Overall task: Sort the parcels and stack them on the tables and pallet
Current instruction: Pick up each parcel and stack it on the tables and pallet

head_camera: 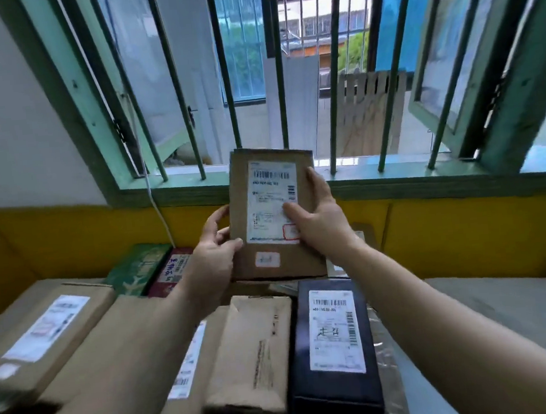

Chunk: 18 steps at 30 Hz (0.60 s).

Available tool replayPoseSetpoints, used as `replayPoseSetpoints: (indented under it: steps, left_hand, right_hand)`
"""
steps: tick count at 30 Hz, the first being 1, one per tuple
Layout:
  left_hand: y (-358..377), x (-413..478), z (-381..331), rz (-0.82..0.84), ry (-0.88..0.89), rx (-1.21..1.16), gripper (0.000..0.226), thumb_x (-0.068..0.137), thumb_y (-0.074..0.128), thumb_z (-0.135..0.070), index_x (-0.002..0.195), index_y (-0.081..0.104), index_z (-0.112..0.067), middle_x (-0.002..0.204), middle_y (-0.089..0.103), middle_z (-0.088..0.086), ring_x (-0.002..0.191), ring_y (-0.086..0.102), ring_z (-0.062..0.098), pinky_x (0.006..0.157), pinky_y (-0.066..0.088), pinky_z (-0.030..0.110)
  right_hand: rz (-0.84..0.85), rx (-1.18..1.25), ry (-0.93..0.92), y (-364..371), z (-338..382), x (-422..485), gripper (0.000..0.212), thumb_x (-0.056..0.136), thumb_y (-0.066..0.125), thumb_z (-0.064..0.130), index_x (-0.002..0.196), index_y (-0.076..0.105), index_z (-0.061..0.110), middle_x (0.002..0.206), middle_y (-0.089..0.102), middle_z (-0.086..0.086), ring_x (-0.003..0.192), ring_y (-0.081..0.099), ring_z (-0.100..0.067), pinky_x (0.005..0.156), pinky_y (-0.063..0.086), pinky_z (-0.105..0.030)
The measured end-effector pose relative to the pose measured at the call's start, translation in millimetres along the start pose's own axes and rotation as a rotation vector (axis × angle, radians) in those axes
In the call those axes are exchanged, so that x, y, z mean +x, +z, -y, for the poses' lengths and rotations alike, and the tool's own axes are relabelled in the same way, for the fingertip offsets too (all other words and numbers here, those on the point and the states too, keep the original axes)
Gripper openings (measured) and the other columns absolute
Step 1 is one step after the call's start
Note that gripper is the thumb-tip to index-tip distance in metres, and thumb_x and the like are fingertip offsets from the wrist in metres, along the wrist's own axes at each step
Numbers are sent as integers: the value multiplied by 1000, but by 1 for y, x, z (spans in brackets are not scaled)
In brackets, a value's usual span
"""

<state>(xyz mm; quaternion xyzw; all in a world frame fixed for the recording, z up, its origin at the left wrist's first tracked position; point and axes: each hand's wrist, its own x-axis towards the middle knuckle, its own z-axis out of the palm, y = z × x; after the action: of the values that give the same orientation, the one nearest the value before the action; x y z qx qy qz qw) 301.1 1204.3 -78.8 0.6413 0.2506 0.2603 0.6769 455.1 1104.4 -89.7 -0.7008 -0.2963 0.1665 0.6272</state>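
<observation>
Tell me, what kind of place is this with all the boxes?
Probably a parcel sorting room: the left hand and right hand hold a brown parcel with a barcode label, and more labelled boxes like the black box lie below.

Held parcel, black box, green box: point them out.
held parcel (269,203), head view, on its white label.
black box (335,396), head view, on its dark top.
green box (138,268), head view, on its printed top.

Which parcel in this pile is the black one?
The black rectangular box with a white barcode label, at the pile's right edge. The cardboard box left of it and the flat parcel held up above are brown.
</observation>
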Motion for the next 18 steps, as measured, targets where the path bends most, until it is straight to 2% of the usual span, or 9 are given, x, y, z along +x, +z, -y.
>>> replayPoseSetpoints:
  steps: [3, 6, 10, 12, 15, 18]
  left_hand:
    - [-8, -64, -19, 30, 129, -8, 56, 95, 46, -1, 130, 37, -43, 107, 62, 0, 80, 72, 20, 60, 57, 31]
    - [-18, -125, -27, 75, 231, 7, 56, 93, 52, -3, 131, 37, -42, 112, 60, -2, 87, 71, 16, 65, 57, 30]
    - [-21, -201, -33, 185, 274, 6, 52, 93, 56, -13, 126, 38, -48, 113, 57, -18, 95, 66, 4, 65, 57, 25]
    - [-14, -231, -33, 273, 253, 4, 51, 92, 56, -14, 125, 38, -49, 106, 59, -23, 92, 67, 4, 64, 57, 26]
    - [8, -263, -27, 419, 140, 2, 53, 92, 56, -10, 123, 38, -48, 114, 56, -10, 88, 70, 14, 65, 59, 31]
    - [43, -295, -15, 567, 51, -27, 53, 92, 57, -7, 118, 41, -50, 117, 57, -2, 89, 71, 19, 68, 58, 34]
  right_hand:
    - [-72, -14, -96, 1, 28, -66, 70, 90, 67, 33, 140, 24, 55, 131, 48, -1, 106, 63, -20, 73, 62, -36]
    - [-178, -53, -182, 3, 52, -138, 70, 91, 67, 33, 144, 25, 52, 133, 47, 6, 110, 59, -13, 75, 57, -25]
    - [-310, -24, -178, -3, 63, -232, 70, 91, 67, 30, 142, 26, 55, 132, 45, 18, 108, 60, -8, 83, 58, -35]
    - [-350, 31, -114, -13, 62, -273, 68, 92, 65, 28, 140, 26, 56, 129, 52, 17, 104, 65, -12, 80, 60, -38]
    - [-450, 34, -47, -38, 58, -329, 64, 95, 63, 21, 144, 29, 44, 113, 53, 22, 91, 68, -7, 66, 58, -21]
    - [-556, -8, 26, -72, 49, -385, 62, 95, 63, 18, 144, 31, 40, 112, 53, 19, 82, 68, 0, 60, 55, -16]
